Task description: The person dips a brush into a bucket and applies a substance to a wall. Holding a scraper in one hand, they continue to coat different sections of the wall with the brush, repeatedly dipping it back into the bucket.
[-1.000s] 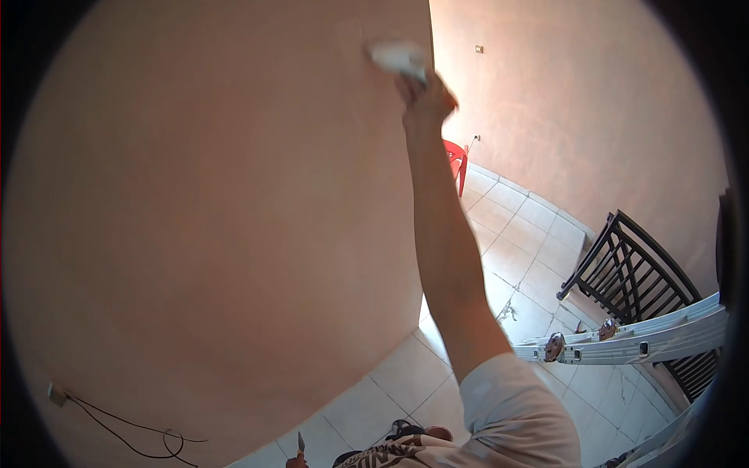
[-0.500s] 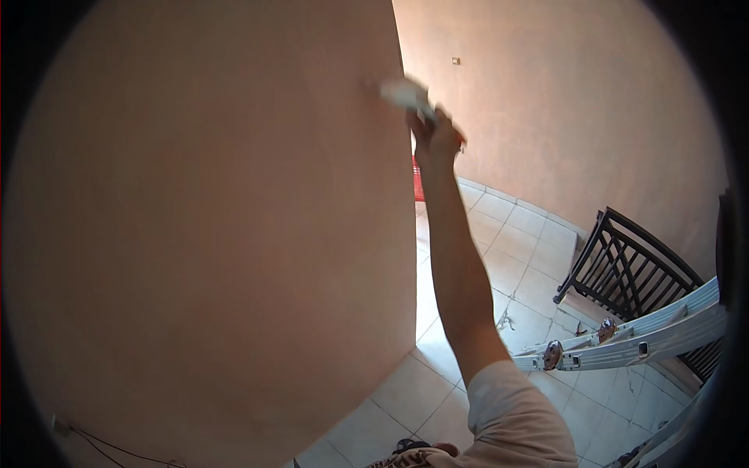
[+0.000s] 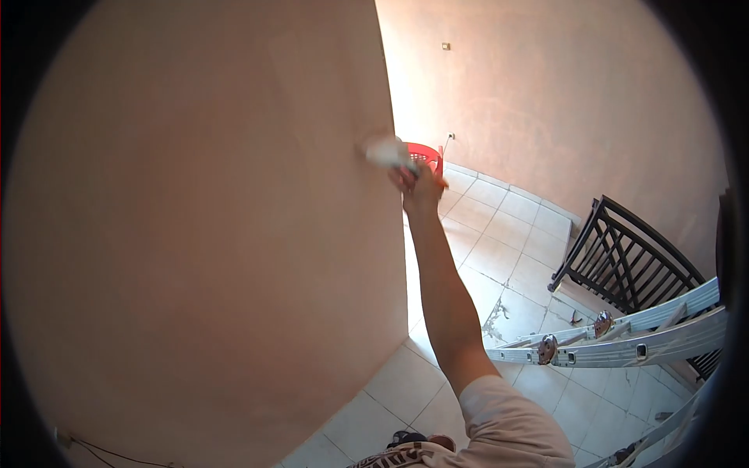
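White pad, blurred, sits at upper centre of the frame, pressed to the smooth matt wall near its corner edge. Right hand closes its grip on the pad's rear. It looks light and soft. Left hand not visible. Red basket behind; ladder lower right.

The one camera sat on the person's head, high up and very close to the wall, and it looked forward and down along the raised arm toward the tiled floor far below.
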Action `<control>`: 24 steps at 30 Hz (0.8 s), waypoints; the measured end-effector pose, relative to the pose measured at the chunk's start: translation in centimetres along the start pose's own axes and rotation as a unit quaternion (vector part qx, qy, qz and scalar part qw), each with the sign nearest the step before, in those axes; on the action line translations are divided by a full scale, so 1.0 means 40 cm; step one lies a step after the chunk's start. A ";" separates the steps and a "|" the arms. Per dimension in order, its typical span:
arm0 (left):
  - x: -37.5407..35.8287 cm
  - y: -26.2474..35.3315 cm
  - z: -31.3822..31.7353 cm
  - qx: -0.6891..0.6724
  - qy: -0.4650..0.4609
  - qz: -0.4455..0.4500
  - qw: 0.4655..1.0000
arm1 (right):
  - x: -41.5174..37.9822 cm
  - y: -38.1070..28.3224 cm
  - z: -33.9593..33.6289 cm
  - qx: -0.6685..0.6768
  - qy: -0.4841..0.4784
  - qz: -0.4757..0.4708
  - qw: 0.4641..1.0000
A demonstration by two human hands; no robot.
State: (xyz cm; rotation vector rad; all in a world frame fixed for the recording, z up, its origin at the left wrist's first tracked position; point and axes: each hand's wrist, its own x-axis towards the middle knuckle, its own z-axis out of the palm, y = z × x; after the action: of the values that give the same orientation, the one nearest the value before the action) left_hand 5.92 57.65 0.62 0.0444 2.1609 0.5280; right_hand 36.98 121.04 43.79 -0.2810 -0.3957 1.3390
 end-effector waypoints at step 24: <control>-0.056 -0.198 -0.025 -0.012 0.027 -0.042 0.999 | -0.023 0.056 -0.154 -0.025 0.021 0.012 0.999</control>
State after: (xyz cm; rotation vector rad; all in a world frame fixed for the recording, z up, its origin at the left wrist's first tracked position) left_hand 7.74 49.60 -0.21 -0.0737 2.1979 0.5123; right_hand 37.49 120.78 37.18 -0.3571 -0.3918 1.3465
